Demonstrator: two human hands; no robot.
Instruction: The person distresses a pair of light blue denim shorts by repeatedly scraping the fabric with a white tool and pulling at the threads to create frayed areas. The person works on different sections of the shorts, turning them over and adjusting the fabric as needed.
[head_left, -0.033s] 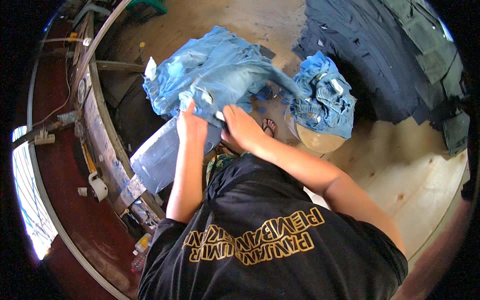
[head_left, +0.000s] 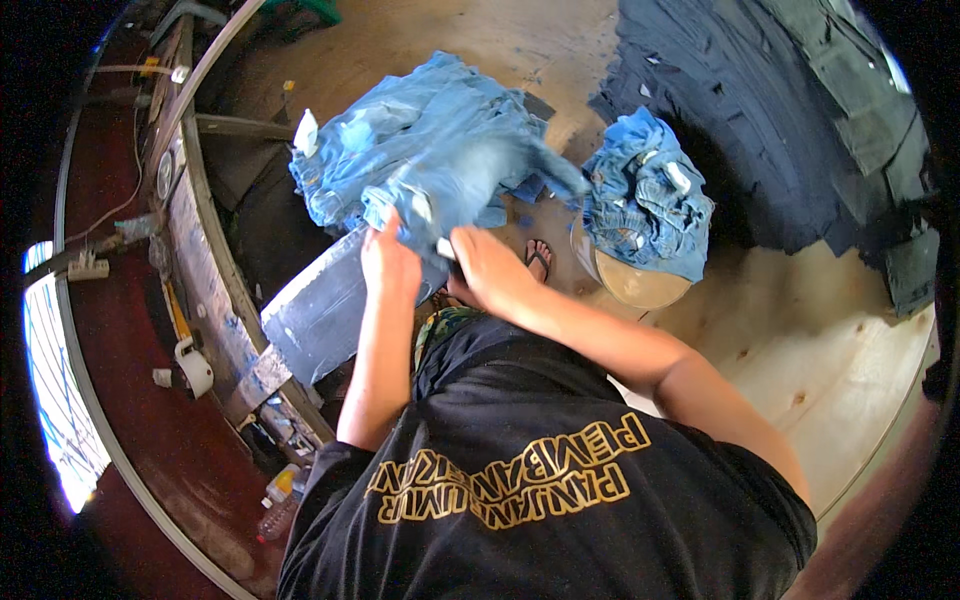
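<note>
A light-blue denim garment [head_left: 455, 185] is drawn between my hands, its middle smeared by motion. My left hand [head_left: 390, 265] is closed on a bunched edge of it. Just to the right, my right hand [head_left: 490, 268] is closed on another edge, with a small white piece [head_left: 445, 247] showing at its fingers. Beyond the hands lies a heap of similar blue denim [head_left: 400, 115] with white tags on it. A dark grey board [head_left: 315, 308] slopes from under my left hand towards the left.
To the right, a gathered blue denim bundle [head_left: 650, 200] rests on a round tan-topped stool [head_left: 645, 288]. Dark cloth [head_left: 720, 120] is spread at the far right. A worn wooden beam [head_left: 205, 240] runs along the left. My sandalled foot [head_left: 538, 260] shows below the hands.
The garment's middle is more blurred now and has shifted slightly. Both hands have moved a little to the right, still holding it.
</note>
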